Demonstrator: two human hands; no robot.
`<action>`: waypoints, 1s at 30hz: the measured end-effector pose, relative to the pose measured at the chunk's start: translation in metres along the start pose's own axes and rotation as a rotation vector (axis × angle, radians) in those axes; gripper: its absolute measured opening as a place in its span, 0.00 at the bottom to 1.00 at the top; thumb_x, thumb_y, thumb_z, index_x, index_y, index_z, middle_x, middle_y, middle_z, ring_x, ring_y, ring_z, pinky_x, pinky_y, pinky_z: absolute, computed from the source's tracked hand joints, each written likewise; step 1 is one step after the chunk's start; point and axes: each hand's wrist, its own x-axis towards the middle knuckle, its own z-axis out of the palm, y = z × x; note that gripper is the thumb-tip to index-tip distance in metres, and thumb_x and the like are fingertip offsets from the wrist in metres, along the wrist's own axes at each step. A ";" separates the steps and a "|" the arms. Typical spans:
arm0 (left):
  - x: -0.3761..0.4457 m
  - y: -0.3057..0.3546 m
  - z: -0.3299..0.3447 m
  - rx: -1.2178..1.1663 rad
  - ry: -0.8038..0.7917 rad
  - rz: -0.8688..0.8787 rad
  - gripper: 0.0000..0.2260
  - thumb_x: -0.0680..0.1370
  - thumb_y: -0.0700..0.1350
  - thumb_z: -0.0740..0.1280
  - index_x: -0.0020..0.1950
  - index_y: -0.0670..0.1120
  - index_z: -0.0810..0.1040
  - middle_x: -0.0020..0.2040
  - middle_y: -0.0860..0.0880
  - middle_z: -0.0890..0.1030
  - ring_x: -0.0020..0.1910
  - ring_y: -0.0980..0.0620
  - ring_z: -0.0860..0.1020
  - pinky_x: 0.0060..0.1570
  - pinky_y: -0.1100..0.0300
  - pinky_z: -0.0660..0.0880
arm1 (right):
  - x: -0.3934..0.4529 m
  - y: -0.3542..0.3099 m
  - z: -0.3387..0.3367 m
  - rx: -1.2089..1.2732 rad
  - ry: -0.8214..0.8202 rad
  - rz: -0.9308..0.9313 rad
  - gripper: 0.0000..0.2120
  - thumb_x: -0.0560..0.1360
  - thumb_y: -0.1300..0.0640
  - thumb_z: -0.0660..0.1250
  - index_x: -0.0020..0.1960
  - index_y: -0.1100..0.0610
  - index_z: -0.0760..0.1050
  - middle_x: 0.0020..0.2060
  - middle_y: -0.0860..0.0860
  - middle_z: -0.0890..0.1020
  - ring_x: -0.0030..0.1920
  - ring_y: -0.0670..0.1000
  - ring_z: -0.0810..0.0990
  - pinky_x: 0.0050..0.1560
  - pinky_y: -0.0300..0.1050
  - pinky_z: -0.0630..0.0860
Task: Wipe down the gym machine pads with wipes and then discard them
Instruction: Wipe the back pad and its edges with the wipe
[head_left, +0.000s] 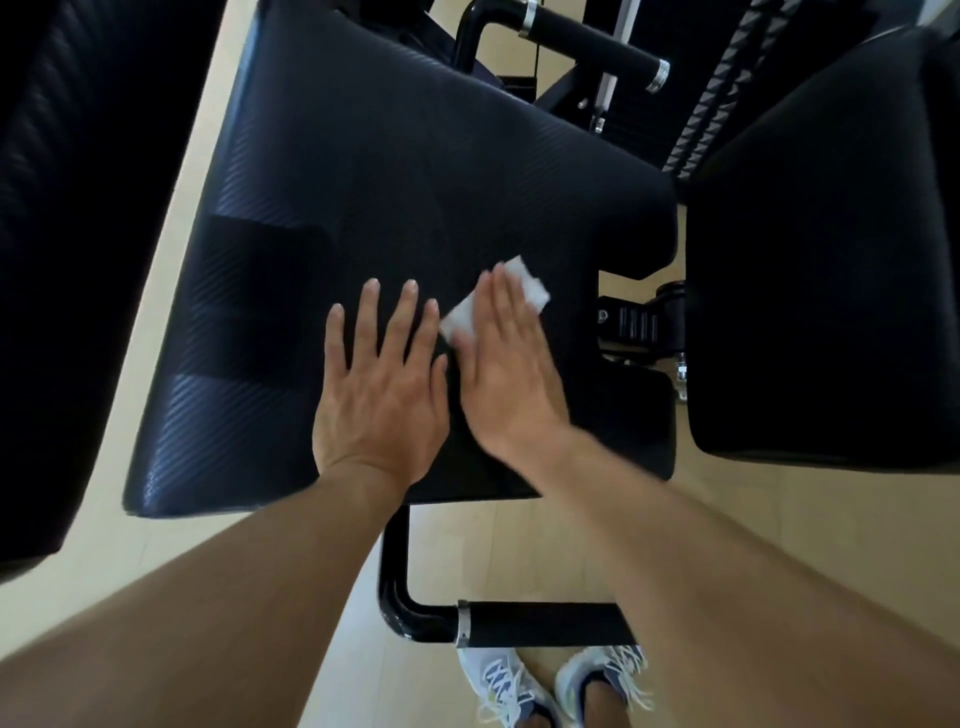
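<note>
Black pad (395, 171), and there's a fine diagonal weave across it, catching a bluish sheen along the left edge. White wipe (524, 283), plain, bright against all that black. Side pad (831, 286) on the right, black too. Floor (156, 551) is pale beige wood. Down low, a glossy black bar (400, 613) with a matte black handle (545, 623) and a silver ring. Shoes (509, 686): white with grey-blue panels, white laces.
</note>
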 end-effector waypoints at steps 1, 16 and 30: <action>-0.001 0.000 0.000 0.009 -0.007 0.004 0.27 0.85 0.54 0.41 0.82 0.47 0.57 0.83 0.46 0.56 0.82 0.41 0.49 0.79 0.39 0.48 | -0.030 -0.001 0.008 -0.010 -0.009 -0.066 0.30 0.86 0.47 0.43 0.83 0.57 0.38 0.83 0.52 0.38 0.81 0.48 0.35 0.82 0.50 0.41; 0.000 -0.002 0.005 -0.047 0.058 0.017 0.25 0.84 0.50 0.48 0.81 0.46 0.60 0.82 0.46 0.60 0.82 0.39 0.52 0.78 0.37 0.50 | 0.048 -0.005 -0.007 0.045 0.052 -0.009 0.29 0.87 0.47 0.43 0.83 0.58 0.38 0.83 0.52 0.38 0.81 0.47 0.34 0.81 0.48 0.36; 0.000 -0.001 0.002 -0.066 0.062 0.016 0.25 0.84 0.49 0.51 0.81 0.45 0.62 0.82 0.46 0.61 0.82 0.38 0.53 0.78 0.37 0.51 | 0.061 0.033 -0.033 0.027 0.115 0.248 0.30 0.88 0.47 0.44 0.83 0.59 0.39 0.83 0.54 0.39 0.82 0.50 0.36 0.82 0.50 0.39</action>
